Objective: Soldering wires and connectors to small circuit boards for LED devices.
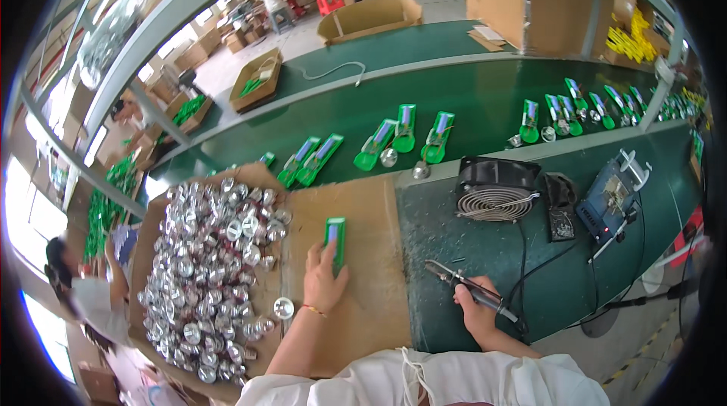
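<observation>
The left hand [324, 285] has its fingers laid over a green casing [338, 236], which lies on the brown cardboard sheet [371, 300] just beyond that palm; whether they grip its sides or merely press cannot be told. The right hand [477, 307] is closed around the handle of what looks like a soldering iron [488, 298], held above the counter [447, 326] with its tip toward the left hand.

For good work, I would hold the casing flat and steady, keep the left fingertips clear of the likely hot tip, bring the iron in low from the right, and keep its cord from dragging.

The casing's long axis runs nearly straight away from the person; one squared end points outward past the left fingertips, while the near end is hidden beneath that hand.
</observation>
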Motion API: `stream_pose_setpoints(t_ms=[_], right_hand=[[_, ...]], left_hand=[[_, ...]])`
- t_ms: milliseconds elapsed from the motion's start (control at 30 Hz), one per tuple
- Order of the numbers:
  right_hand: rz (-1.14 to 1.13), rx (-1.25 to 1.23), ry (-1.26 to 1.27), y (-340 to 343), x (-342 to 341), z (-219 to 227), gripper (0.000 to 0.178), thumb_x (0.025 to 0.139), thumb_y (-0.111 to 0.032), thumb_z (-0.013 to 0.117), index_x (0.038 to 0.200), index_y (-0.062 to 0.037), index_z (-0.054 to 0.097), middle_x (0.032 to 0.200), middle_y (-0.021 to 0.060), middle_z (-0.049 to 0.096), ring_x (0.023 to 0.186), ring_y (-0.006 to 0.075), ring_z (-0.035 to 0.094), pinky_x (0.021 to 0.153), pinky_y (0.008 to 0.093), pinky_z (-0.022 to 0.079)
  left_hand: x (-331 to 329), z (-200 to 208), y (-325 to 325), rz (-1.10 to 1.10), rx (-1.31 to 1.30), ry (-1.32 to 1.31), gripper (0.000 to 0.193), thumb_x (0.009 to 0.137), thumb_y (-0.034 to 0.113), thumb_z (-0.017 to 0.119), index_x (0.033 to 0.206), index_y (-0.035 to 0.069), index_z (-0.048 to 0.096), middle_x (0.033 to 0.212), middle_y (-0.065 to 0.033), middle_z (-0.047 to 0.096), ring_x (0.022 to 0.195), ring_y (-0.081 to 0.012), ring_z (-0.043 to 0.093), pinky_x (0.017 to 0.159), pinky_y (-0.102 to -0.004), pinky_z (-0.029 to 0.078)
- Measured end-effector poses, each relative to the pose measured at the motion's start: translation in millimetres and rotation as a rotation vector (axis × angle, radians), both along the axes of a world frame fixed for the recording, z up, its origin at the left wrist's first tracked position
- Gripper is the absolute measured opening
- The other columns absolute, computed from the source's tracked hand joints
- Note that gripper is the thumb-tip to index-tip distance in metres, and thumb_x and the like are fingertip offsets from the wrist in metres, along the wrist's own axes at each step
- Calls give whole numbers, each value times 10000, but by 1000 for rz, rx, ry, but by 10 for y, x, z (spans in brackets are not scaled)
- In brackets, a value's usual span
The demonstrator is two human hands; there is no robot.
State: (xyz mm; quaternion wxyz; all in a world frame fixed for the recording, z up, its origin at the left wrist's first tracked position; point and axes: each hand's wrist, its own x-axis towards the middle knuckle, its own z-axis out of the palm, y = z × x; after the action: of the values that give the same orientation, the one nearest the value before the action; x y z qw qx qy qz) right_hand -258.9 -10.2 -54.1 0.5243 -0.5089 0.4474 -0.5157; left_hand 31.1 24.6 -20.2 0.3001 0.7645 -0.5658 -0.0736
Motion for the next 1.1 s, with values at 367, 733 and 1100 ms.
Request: stream_pose_setpoints(t_ms=[367, 733, 1100], right_hand=[[-102, -131, 114, 38, -20, -75, 161, 849, -139, 592, 878, 6, 530, 662, 53, 568, 569, 93, 532, 531, 213, 438], [-40, -144, 126, 334, 5, 22, 138, 867, -137, 567, 874, -2, 535, 665, 31, 565, 562, 66, 506, 520, 184, 395], [98, -105, 96, 505, 147, 144, 171, 836, -112, 600, 886, 34, 528, 681, 72, 578, 576, 100, 543, 534, 208, 443]], left_hand=[[18, 248, 590, 197, -144, -265, 519, 760, 289, 633, 1204, 65, 486, 1202, -110, 474, 1127, -313, 437, 918, -447, 356], [341, -245, 1055, 201, -40, -377, 155, 733, 117, 583, 883, 87, 607, 930, -62, 565, 877, -240, 556, 757, -360, 459], [77, 157, 1290, 164, -296, -410, 172, 714, 166, 707, 833, 75, 622, 829, -89, 577, 715, -272, 575, 593, -368, 440]])
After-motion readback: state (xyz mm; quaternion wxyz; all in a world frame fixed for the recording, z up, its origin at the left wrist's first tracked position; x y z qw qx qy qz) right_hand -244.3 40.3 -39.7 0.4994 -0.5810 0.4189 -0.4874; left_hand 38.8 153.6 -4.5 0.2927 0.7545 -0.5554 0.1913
